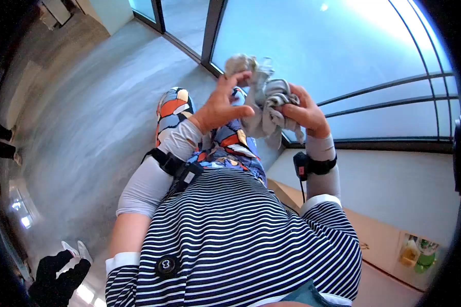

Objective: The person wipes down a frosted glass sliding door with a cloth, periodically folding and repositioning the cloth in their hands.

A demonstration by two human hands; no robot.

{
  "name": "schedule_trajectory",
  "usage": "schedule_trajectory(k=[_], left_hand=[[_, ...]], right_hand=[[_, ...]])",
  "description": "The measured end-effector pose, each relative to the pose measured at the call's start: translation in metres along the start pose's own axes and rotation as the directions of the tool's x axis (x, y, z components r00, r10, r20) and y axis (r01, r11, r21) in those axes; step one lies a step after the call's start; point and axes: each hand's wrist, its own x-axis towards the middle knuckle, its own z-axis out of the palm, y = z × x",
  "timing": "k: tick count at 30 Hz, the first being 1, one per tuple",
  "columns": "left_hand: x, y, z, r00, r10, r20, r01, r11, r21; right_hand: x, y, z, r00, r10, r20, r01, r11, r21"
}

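A crumpled grey cloth (264,105) hangs in loose folds between my two hands, in front of the patterned trousers. The fingers of my right hand (307,111) are wrapped round its bunched right side. On the other side, my left hand (223,105) has its thumb and fingers spread apart beside the cloth; its fingertips are near the upper left bundle, and whether they touch it cannot be made out. Grey sleeves with black straps and small devices cover both forearms.
A large glass panel (312,56) with dark frame bars rises ahead and to the right. Grey floor (97,117) stretches to the left. Another person's dark-clothed legs (61,273) and light shoes show at the lower left. A low pale ledge (379,179) runs along the right.
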Motion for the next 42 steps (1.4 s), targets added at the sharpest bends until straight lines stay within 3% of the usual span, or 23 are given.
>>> schedule_trajectory(k=[3,6,11,13,14,15,16,17,18,19,21,22,23,25,26,28,30,31,34,38,40,41,42], left_hand=[[-0.008,-0.013,0.024,0.999,0.054,0.01,-0.046,0.919,-0.392],[-0.015,-0.02,0.015,0.991,-0.132,0.02,0.131,0.939,-0.317],[-0.032,-0.002,-0.003,0.964,-0.265,0.011,0.237,0.843,-0.483],[-0.033,-0.01,-0.013,0.94,-0.34,0.033,0.284,0.724,-0.629],[-0.032,-0.012,-0.013,0.94,-0.341,0.013,0.262,0.695,-0.669],[-0.035,-0.03,-0.023,0.94,-0.341,0.015,0.262,0.695,-0.67],[-0.041,-0.06,-0.039,0.997,-0.062,-0.041,0.056,0.99,-0.127],[-0.04,-0.054,-0.04,0.992,-0.114,0.045,0.121,0.85,-0.512],[-0.038,-0.047,-0.041,0.978,-0.165,0.13,0.202,0.564,-0.801],[-0.041,-0.046,-0.041,0.977,-0.161,0.141,0.208,0.568,-0.796],[-0.039,-0.044,-0.041,0.982,0.004,0.19,0.178,0.335,-0.925],[-0.039,-0.043,-0.041,0.979,-0.05,0.2,0.205,0.311,-0.928],[-0.038,-0.045,-0.042,0.976,-0.031,0.216,0.214,0.32,-0.923],[-0.038,-0.059,-0.046,0.95,-0.107,0.292,0.311,0.304,-0.901],[-0.038,-0.068,-0.049,0.937,-0.121,0.329,0.35,0.314,-0.882],[-0.048,-0.099,-0.049,0.965,-0.204,0.167,0.263,0.715,-0.648],[-0.053,-0.105,-0.055,0.915,-0.248,0.317,0.399,0.456,-0.795],[-0.057,-0.092,-0.049,0.911,-0.268,0.315,0.409,0.468,-0.783],[-0.064,-0.194,-0.063,0.94,-0.207,0.272,0.284,0.915,-0.287],[-0.069,-0.133,-0.06,0.842,-0.325,0.432,0.539,0.547,-0.64],[-0.078,-0.123,-0.062,0.796,-0.398,0.455,0.591,0.35,-0.727],[-0.084,-0.131,-0.068,0.823,-0.4,0.402,0.567,0.545,-0.618],[-0.09,-0.139,-0.075,0.816,-0.217,0.537,0.573,0.428,-0.699]], right_hand=[[0.024,0.003,0.036,0.991,-0.1,-0.093,0.085,0.985,-0.147],[0.05,0.004,0.067,0.914,-0.387,-0.121,0.257,0.784,-0.565],[0.05,0.005,0.081,0.854,-0.52,-0.029,0.39,0.676,-0.625],[0.045,-0.005,0.077,0.909,-0.415,-0.041,0.226,0.573,-0.788],[0.045,-0.004,0.073,0.828,-0.559,-0.044,0.289,0.492,-0.821],[0.042,-0.006,0.072,0.771,-0.62,-0.145,0.25,0.504,-0.826],[0.041,-0.002,0.066,0.719,-0.653,-0.239,0.208,0.53,-0.822],[0.04,0.005,0.057,0.656,-0.678,-0.332,0.165,0.558,-0.813],[0.038,0.017,0.048,0.72,-0.531,-0.447,0.074,0.699,-0.711],[0.042,0.04,0.043,0.712,-0.537,-0.453,0.072,0.698,-0.713],[0.05,0.085,0.031,0.862,-0.093,-0.498,0.0,0.983,-0.183],[0.048,0.089,0.032,0.95,0.144,-0.278,-0.086,0.974,0.21],[0.053,0.115,0.037,0.985,0.088,-0.145,-0.004,0.868,0.497],[0.049,0.113,0.059,0.976,0.216,0.018,-0.157,0.645,0.748],[0.049,0.123,0.066,0.967,0.255,0.019,-0.177,0.611,0.772],[0.042,0.135,0.076,0.955,0.297,-0.006,-0.177,0.587,0.79],[0.042,0.142,0.08,0.957,0.289,-0.014,-0.162,0.576,0.802],[0.041,0.141,0.083,0.946,0.323,0.016,-0.176,0.472,0.864],[0.041,0.159,0.087,0.923,0.382,-0.036,-0.175,0.504,0.846],[0.036,0.157,0.093,0.887,0.417,-0.198,-0.103,0.598,0.795],[0.035,0.162,0.083,0.943,0.242,-0.227,-0.001,0.687,0.727],[0.034,0.16,0.078,0.927,0.286,-0.244,-0.03,0.703,0.711],[0.029,0.161,0.068,0.927,0.307,-0.215,-0.056,0.68,0.731]])
